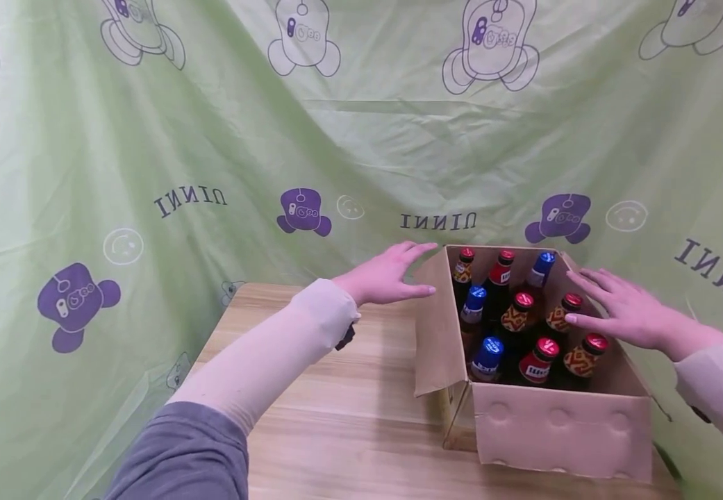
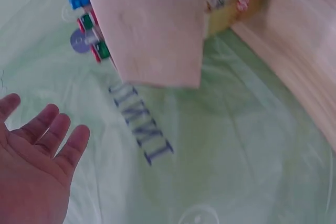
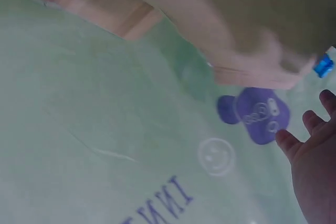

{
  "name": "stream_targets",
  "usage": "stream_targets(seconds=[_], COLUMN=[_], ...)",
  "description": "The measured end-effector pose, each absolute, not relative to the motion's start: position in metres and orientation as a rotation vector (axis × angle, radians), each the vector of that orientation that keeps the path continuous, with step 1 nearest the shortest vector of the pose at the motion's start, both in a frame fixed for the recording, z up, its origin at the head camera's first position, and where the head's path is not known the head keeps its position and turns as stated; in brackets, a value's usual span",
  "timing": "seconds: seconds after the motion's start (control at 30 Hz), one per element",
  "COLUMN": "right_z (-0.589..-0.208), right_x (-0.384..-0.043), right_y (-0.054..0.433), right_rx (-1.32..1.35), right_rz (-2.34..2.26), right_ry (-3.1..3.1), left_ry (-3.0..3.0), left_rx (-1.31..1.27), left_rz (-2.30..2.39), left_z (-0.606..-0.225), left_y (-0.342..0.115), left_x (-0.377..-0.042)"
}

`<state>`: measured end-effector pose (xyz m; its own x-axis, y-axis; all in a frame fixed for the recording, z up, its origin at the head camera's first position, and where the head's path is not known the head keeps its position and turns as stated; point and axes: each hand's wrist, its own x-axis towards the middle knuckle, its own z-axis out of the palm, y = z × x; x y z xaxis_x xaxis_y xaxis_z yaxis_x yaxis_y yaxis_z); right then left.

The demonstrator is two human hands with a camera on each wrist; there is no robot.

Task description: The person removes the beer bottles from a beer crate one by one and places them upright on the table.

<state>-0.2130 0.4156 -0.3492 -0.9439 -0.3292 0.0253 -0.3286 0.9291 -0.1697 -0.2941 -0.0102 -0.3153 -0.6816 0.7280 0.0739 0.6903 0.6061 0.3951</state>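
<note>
Sleeve [image 1: 189, 451] nearest; left hand [image 1: 387, 275] and right hand [image 1: 636, 316], fingers [image 2: 79, 139] spread, flank the box [image 1: 561, 436], probably heavy with breakable bottles [image 1: 514, 318]: best supported underneath.

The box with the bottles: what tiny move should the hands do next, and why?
Maybe bring the left hand in to touch the left flap. That flap slants outward close beside it, and the hand looks open and holds nothing. The right hand, also open, is at the other side of the box.
</note>
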Motion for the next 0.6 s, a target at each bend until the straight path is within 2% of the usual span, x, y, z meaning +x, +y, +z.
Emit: stream_targets(seconds=[0.33, 0.6], right_z=[-0.377, -0.378], right_x=[-0.209, -0.214], right_y=[0.430, 0.422], right_rx=[-0.379, -0.344], right_rz=[-0.471, -0.649], right_ry=[2.999, 2.942], left_ry=[2.605, 2.642], left_rx=[1.236, 1.163], left_rz=[0.721, 0.597], left_z=[-0.336, -0.348], left_y=[0.053, 0.079], left_x=[-0.290, -0.287])
